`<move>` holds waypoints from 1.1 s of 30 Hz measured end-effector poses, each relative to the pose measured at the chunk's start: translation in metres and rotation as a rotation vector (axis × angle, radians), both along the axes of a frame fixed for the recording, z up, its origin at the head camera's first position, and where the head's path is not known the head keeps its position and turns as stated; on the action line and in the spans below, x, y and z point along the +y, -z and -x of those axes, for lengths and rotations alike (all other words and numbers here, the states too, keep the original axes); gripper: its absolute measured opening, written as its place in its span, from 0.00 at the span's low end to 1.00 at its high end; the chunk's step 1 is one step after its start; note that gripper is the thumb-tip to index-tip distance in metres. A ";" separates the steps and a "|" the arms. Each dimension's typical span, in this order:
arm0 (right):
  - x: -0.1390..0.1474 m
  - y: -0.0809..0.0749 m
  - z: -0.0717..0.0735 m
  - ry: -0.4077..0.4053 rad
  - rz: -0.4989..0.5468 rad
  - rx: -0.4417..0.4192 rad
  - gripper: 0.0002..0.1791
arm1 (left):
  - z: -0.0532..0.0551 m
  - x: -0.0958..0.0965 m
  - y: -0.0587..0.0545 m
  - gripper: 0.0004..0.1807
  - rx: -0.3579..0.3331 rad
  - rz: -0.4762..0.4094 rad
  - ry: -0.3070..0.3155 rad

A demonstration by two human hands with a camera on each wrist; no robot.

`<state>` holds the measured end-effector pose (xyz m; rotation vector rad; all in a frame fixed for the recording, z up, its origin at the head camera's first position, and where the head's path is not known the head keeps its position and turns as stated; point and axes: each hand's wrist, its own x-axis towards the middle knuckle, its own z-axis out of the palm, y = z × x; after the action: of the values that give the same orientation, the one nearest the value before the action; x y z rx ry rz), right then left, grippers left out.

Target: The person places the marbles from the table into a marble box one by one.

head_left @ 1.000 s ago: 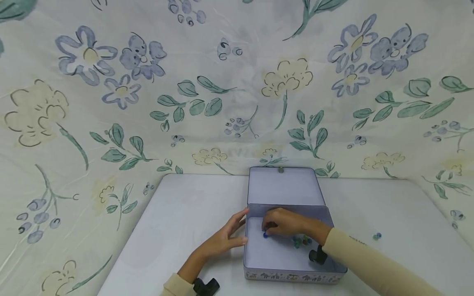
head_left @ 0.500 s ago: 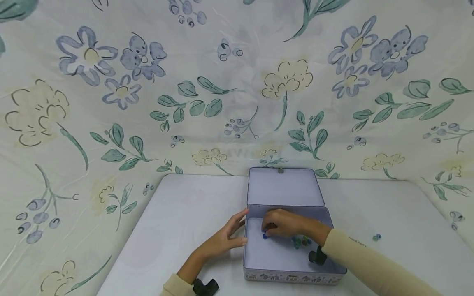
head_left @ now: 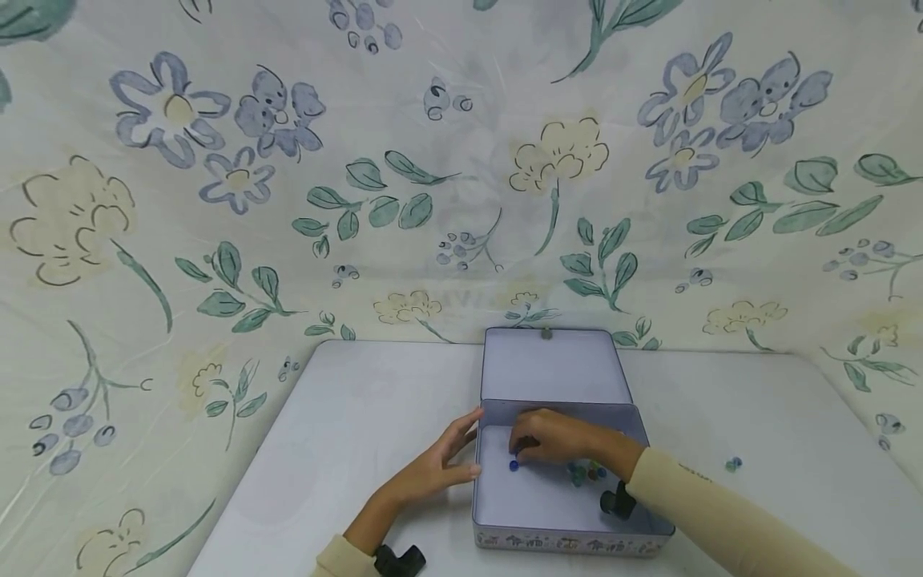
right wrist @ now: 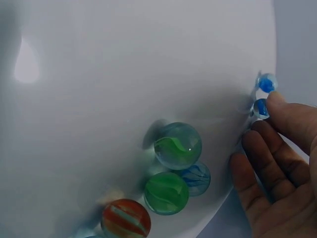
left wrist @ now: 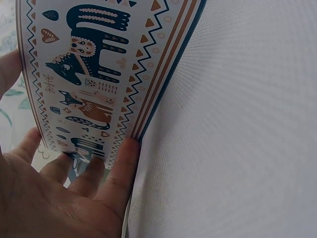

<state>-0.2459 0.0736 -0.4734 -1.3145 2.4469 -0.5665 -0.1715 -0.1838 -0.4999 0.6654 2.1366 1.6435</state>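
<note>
My right hand [head_left: 558, 437] reaches inside an open tin box [head_left: 566, 539]. Its thumb and fingertips pinch a blue-and-clear marble [right wrist: 261, 109] low over the box floor. Just past the thumb lies a second blue marble [right wrist: 267, 83], near the box's left side in the head view. Under the wrist are a green-swirled clear marble [right wrist: 178, 146], a green marble [right wrist: 167, 193], a blue-veined marble [right wrist: 197, 178] and an orange-striped marble [right wrist: 126, 218]. Fingers fairly straight, my left hand [head_left: 433, 469] rests against the box's animal-patterned left wall [left wrist: 89, 74].
The raised lid [head_left: 555, 365] leans back at the box's far edge. To the right, a few small marbles [head_left: 733, 464] lie on the white table [head_left: 382, 393]. Flower-printed cloth [head_left: 461, 160] hangs behind the table.
One blue marble has rolled slightly away from my right fingertips, toward the box's near left. My left hand stays in place against the box.
</note>
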 end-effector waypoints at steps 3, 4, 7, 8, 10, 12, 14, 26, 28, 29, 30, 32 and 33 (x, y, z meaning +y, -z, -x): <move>0.000 0.001 0.001 -0.003 0.003 0.010 0.07 | 0.000 0.000 0.000 0.44 0.006 0.002 -0.003; 0.000 0.001 0.001 -0.003 0.004 0.012 0.08 | 0.000 0.000 0.000 0.44 0.008 0.003 -0.004; -0.001 0.001 0.002 -0.007 0.003 0.019 0.08 | 0.000 0.000 0.000 0.44 0.010 0.004 -0.007; -0.001 0.001 0.002 -0.007 0.002 0.020 0.08 | 0.001 0.000 -0.001 0.44 0.012 0.004 -0.006; -0.001 0.000 0.003 -0.008 0.001 0.021 0.08 | 0.001 -0.001 -0.001 0.44 0.013 0.005 -0.006; -0.001 -0.001 0.003 -0.009 0.002 0.022 0.08 | 0.002 -0.001 -0.002 0.44 0.013 0.004 -0.004; -0.001 -0.002 0.003 -0.006 0.003 0.015 0.07 | 0.003 -0.001 -0.002 0.44 0.012 0.002 -0.002; -0.001 -0.011 0.003 -0.003 0.070 -0.057 0.09 | 0.001 -0.001 -0.002 0.44 0.006 -0.006 0.007; 0.000 -0.013 0.002 -0.008 0.114 -0.057 0.09 | 0.001 0.000 -0.002 0.43 0.007 -0.003 0.006; 0.001 -0.015 0.002 -0.009 0.132 -0.062 0.09 | 0.001 0.000 -0.002 0.43 0.009 -0.005 0.008; 0.002 -0.017 0.001 -0.010 0.145 -0.066 0.10 | 0.001 0.000 -0.002 0.43 0.008 -0.005 0.010; 0.004 -0.023 -0.001 -0.018 0.164 -0.074 0.11 | 0.000 -0.001 -0.002 0.44 0.011 0.000 0.015; 0.005 -0.026 -0.002 -0.022 0.173 -0.076 0.12 | 0.000 -0.001 -0.002 0.44 0.013 0.003 0.017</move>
<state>-0.2437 0.0786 -0.4473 -1.3563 2.3627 -0.8228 -0.1719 -0.1849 -0.4983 0.6931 2.1357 1.6313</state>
